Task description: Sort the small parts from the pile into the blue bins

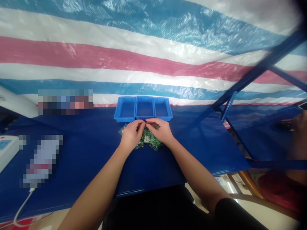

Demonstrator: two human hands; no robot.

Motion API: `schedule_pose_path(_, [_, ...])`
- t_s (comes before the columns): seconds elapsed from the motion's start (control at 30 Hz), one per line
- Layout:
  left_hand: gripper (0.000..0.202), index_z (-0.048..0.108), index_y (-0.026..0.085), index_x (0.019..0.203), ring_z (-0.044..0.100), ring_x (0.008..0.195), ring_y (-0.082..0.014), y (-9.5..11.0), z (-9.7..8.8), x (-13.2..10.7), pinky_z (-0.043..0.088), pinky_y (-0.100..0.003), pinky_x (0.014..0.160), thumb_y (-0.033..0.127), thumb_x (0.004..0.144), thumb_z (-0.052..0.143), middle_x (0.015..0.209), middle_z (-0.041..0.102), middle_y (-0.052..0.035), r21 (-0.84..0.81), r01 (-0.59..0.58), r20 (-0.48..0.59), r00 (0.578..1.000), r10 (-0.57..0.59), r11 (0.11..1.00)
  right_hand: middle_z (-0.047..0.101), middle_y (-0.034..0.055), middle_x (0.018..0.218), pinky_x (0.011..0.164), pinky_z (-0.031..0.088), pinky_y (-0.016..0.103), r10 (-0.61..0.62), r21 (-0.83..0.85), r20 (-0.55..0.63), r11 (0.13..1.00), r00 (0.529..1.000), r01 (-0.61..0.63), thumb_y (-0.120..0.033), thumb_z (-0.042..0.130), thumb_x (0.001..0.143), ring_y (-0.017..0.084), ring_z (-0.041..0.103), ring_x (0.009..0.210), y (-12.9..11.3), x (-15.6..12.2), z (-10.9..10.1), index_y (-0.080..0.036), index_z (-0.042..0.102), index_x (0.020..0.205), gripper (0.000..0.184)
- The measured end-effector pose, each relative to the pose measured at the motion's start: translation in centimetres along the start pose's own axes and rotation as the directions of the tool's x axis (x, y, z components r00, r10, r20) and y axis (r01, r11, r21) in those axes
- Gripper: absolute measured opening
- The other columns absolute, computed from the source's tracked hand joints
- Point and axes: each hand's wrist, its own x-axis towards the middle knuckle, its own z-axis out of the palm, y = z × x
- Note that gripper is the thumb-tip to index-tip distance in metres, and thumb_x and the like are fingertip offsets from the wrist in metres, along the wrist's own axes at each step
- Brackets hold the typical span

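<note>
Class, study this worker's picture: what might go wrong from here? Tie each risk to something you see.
1. The small dark item, pinched between the fingertips of the left hand and right hand, could slip and get lost among the green pieces below.
2. Those pieces lie in a loose, overlapping heap, so a hand might scatter some.
3. The blue trays stand just beyond the fingers and might be nudged.
</note>
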Motion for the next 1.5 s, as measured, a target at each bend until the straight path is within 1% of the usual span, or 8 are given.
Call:
schedule_pose_path(0.2, [0.024,0.066,0.02,0.107,0.066,0.075,-0.0153,-0.08,0.02,-0.16,0.049,-0.027,0.07,0.036,0.096,0.052,0.089,0.072,-0.0035,-0.037,0.011,0.024,1.0,-0.011,0.999,0.076,0.0045,0.094,0.075,0.059,0.03,-0.04,-0.023,-0.041,0.999,0.998,0.039,-0.033,0.067,0.086,0.017,0.07,0.079,-0.12,-0.13,-0.03,-0.022,0.075,0.101,0.02])
schedule_pose_path(0.33, [0.025,0.066,0.021,0.113,0.065,0.073,-0.0145,-0.14,0.02,-0.19,0.05,-0.027,0.071,0.034,0.095,0.054,0.084,0.071,-0.0031,-0.046,0.007,0.011,1.0,-0.006,0.999,0.076,0.0051,0.095,0.076,0.059,0.032,-0.024,-0.034,-0.054,0.999,0.998,0.023,-0.034,0.067,0.086,0.018,0.071,0.08,-0.07,-0.13,-0.08,-0.022,0.075,0.101,0.02])
schedule_pose_path(0.47, [0.024,0.066,0.021,0.112,0.065,0.072,-0.0145,-0.21,0.08,-0.17,0.051,-0.027,0.072,0.034,0.094,0.056,0.079,0.07,-0.0019,-0.042,-0.005,-0.015,1.0,0.005,0.999,0.076,0.0051,0.096,0.075,0.059,0.032,-0.026,-0.032,-0.045,0.999,0.999,0.025,-0.033,0.066,0.086,0.018,0.071,0.082,-0.22,-0.09,-0.16,-0.023,0.075,0.1,0.019])
schedule_pose_path(0.63, [0.021,0.068,0.022,0.107,0.068,0.083,-0.0164,-0.3,0.14,-0.15,0.052,-0.029,0.079,0.032,0.095,0.055,0.098,0.073,-0.0046,-0.036,-0.035,-0.041,0.999,0.034,0.999,0.076,0.0052,0.094,0.075,0.06,0.031,-0.03,-0.009,-0.044,1.0,0.999,0.03,-0.032,0.067,0.086,0.018,0.071,0.082,-0.47,-0.13,-0.18,-0.022,0.075,0.101,0.02])
schedule_pose_path(0.83, [0.022,0.067,0.021,0.107,0.068,0.087,-0.0178,-0.18,0.08,-0.12,0.052,-0.03,0.082,0.033,0.096,0.052,0.1,0.073,-0.0046,-0.013,-0.043,-0.012,0.999,0.042,0.999,0.076,0.0056,0.098,0.077,0.06,0.031,-0.01,0.0,-0.047,1.0,0.999,0.01,-0.035,0.067,0.085,0.018,0.072,0.085,-0.36,-0.17,-0.12,-0.022,0.075,0.104,0.023])
schedule_pose_path(1.1, [0.025,0.067,0.022,0.113,0.066,0.077,-0.0151,-0.27,0.11,-0.15,0.053,-0.028,0.077,0.035,0.094,0.056,0.083,0.071,-0.0019,-0.018,-0.022,-0.048,0.999,0.022,1.0,0.076,0.0049,0.098,0.082,0.06,0.033,0.008,0.009,-0.073,1.0,0.997,-0.008,-0.035,0.068,0.085,0.018,0.072,0.085,0.07,-0.16,-0.04,-0.023,0.075,0.102,0.022])
schedule_pose_path(1.27, [0.023,0.069,0.021,0.107,0.068,0.083,-0.0169,-0.21,0.23,-0.08,0.053,-0.029,0.08,0.034,0.095,0.054,0.09,0.073,-0.0046,0.002,-0.048,-0.062,0.997,0.048,0.999,0.077,0.0049,0.097,0.081,0.06,0.033,0.013,0.006,-0.063,1.0,0.998,-0.013,-0.035,0.069,0.084,0.019,0.072,0.086,0.04,-0.13,-0.12,-0.023,0.076,0.1,0.021])
schedule_pose_path(1.5, [0.024,0.068,0.021,0.106,0.068,0.09,-0.0177,-0.08,0.07,0.01,0.052,-0.03,0.084,0.035,0.097,0.05,0.099,0.073,-0.0049,-0.029,-0.008,-0.017,1.0,0.008,1.0,0.076,0.0041,0.098,0.081,0.06,0.032,0.006,0.009,-0.059,1.0,0.998,-0.006,-0.036,0.069,0.084,0.018,0.072,0.085,-0.08,-0.19,0.02,-0.024,0.075,0.104,0.024])
